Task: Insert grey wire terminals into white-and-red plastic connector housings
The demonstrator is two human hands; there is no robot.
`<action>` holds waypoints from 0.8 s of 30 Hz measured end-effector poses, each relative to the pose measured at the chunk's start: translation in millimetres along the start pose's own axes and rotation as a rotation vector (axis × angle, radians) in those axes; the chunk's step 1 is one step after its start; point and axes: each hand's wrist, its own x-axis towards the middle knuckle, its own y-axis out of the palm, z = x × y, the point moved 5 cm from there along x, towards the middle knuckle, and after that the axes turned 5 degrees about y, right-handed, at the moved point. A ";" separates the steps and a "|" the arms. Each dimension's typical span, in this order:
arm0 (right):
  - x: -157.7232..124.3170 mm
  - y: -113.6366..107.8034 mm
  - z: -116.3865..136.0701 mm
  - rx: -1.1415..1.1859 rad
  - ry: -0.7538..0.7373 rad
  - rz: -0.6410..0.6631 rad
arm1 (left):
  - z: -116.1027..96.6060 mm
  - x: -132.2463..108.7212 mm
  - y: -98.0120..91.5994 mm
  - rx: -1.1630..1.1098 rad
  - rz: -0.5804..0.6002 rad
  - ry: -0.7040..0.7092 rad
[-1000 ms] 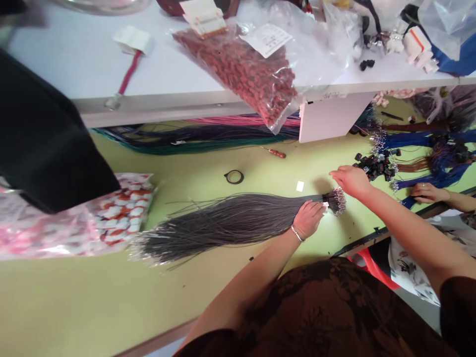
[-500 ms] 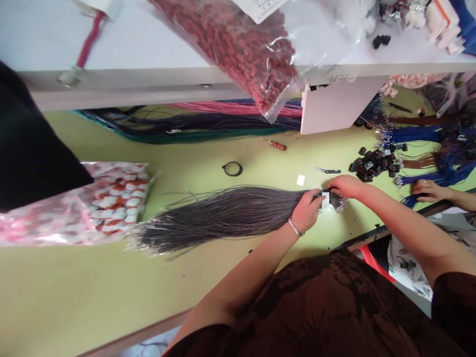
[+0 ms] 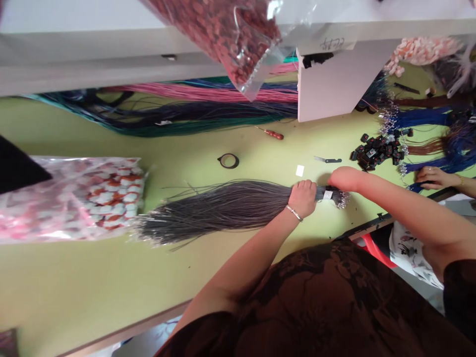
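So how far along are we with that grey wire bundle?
Done: the grey wire bundle lies gathered, white tag at its terminal end. In hand: left hand grips it beside the tag, right hand at the tip. Left, probably: the black connectors sit piled apart from it.

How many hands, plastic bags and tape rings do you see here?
Hands: 3 (left hand and right hand gripping the grey wire bundle, plus a co-worker's hand)
Plastic bags: 2 (bag of red pieces, bag of white-and-red pieces)
Tape rings: 1 (tape ring)
Total: 6
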 end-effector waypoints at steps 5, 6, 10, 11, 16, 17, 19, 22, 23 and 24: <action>-10.3 6.8 13.0 -0.034 -0.092 0.035 | -3.3 -8.7 5.9 -0.035 -0.013 0.106; -13.4 8.8 15.5 -0.041 -0.104 0.031 | -3.4 -11.0 7.0 -0.042 -0.027 0.130; -24.3 17.4 26.6 -0.048 -0.148 0.000 | -4.9 -20.7 11.7 -0.048 -0.074 0.215; -26.0 19.4 28.6 -0.037 -0.152 -0.015 | -5.5 -23.0 12.6 -0.047 -0.085 0.229; -29.4 30.3 28.2 0.059 -0.121 -0.059 | -9.1 -31.9 14.3 -0.041 -0.106 0.279; -30.2 32.5 28.0 0.071 -0.132 -0.051 | -9.7 -32.9 14.3 -0.044 -0.101 0.287; -32.4 35.5 29.4 0.085 -0.171 -0.027 | -10.2 -33.9 14.4 -0.050 -0.081 0.296; -35.0 35.5 33.3 0.079 -0.166 0.014 | -9.5 -33.3 15.3 -0.053 -0.051 0.293; -35.2 34.8 35.2 0.066 -0.157 0.027 | -9.0 -32.8 15.7 -0.058 -0.043 0.290; -35.2 34.1 37.5 0.048 -0.154 0.037 | -8.5 -32.1 16.3 -0.067 -0.036 0.286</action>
